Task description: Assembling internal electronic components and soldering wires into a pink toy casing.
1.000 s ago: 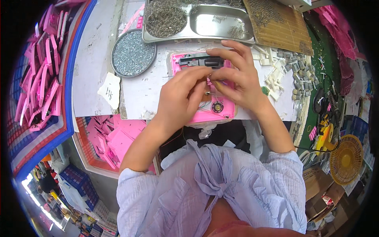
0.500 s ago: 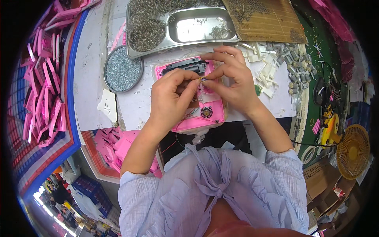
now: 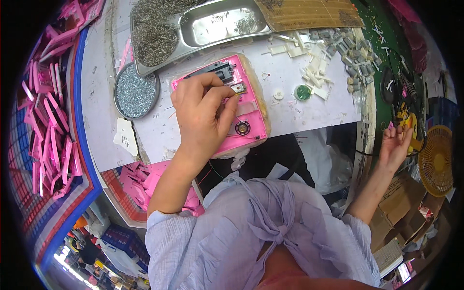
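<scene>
A pink plastic casing lies on a wrapped pad on the table, with a black compartment across its far end. A round speaker-like part sits near its close edge. My left hand rests over the casing's left side, thumb and forefinger pinched beside a small silvery part. What lies between those fingertips is hidden. Far to the right, my right hand has its fingers apart and bent upward, beside a yellow tool-like object; I see nothing held in it.
Left of the casing stands a round dish of small screws. A metal tray of springs is at the back, beside cardboard. Grey and white parts lie right, near a green roll. Pink casings fill a basket at left.
My right hand has left the casing and swung far right to the yellow object. The left hand stays pinched at the casing. The whole view has shifted somewhat.
</scene>
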Motion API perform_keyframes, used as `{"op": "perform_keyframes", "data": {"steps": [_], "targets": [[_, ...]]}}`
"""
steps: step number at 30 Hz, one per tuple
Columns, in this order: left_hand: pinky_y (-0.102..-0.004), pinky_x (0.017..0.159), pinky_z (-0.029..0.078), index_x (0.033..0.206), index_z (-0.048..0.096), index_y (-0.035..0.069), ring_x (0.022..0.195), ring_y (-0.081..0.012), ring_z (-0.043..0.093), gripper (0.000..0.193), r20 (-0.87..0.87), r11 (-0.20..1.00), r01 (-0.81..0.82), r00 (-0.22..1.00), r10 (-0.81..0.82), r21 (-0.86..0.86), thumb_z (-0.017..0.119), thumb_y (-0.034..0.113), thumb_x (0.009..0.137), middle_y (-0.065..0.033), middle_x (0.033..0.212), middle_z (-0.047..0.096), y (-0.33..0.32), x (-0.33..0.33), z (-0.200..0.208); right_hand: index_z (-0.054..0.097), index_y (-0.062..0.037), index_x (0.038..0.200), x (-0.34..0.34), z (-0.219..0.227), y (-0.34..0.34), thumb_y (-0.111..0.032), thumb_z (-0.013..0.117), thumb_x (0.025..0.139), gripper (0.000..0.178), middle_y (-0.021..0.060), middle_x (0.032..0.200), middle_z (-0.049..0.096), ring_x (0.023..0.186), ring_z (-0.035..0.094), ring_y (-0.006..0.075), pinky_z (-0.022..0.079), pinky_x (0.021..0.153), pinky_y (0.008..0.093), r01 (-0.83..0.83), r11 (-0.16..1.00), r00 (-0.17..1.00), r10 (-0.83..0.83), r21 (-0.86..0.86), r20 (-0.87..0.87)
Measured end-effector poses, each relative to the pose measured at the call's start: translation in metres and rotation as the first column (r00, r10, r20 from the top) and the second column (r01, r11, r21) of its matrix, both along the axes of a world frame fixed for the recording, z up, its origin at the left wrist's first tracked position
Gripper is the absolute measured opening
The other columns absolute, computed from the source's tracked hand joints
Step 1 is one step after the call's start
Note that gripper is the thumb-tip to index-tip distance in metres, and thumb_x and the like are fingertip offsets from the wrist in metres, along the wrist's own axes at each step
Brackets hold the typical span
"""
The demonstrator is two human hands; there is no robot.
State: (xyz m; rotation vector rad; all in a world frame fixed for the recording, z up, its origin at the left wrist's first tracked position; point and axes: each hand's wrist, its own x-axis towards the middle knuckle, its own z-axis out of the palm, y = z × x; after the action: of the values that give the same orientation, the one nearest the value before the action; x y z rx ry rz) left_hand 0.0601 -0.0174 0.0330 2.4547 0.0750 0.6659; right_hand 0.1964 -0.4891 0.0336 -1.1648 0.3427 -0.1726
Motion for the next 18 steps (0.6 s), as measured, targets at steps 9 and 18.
{"op": "perform_keyframes", "data": {"steps": [9, 18], "targets": [[-0.0393, 0.090, 0.038, 0.094, 0.069, 0.011, 0.096, -0.0235, 0.061, 0.023, -0.009, 0.967, 0.163, 0.986, -0.164, 0.196, 0.081, 0.010, 0.074, -0.0010, 0.098, 0.071, 0.003, -0.009, -0.011, 0.056, 0.0047, 0.112, 0.029, -0.003, -0.024, -0.031, 0.037, 0.111, 0.041, 0.0155, 0.103, 0.064, 0.085, 0.057, 0.0219, 0.050, 0.080, 0.0403, 0.225, 0.881, 0.967, -0.149, -0.416, 0.206], [-0.0364, 0.085, 0.038, 0.087, 0.070, 0.011, 0.084, -0.0232, 0.060, 0.014, -0.014, 0.987, 0.011, 1.000, -0.014, -0.162, 0.080, 0.007, 0.078, -0.0029, 0.085, 0.069, 0.012, -0.021, -0.014, 0.058, 0.0085, 0.117, -0.029, 0.013, -0.127, -0.029, 0.051, 0.099, 0.042, 0.0153, 0.097, 0.059, 0.091, 0.055, 0.0276, 0.048, 0.078, 0.0406, -0.123, 0.990, 0.922, 0.090, 0.066, 0.376]]}}
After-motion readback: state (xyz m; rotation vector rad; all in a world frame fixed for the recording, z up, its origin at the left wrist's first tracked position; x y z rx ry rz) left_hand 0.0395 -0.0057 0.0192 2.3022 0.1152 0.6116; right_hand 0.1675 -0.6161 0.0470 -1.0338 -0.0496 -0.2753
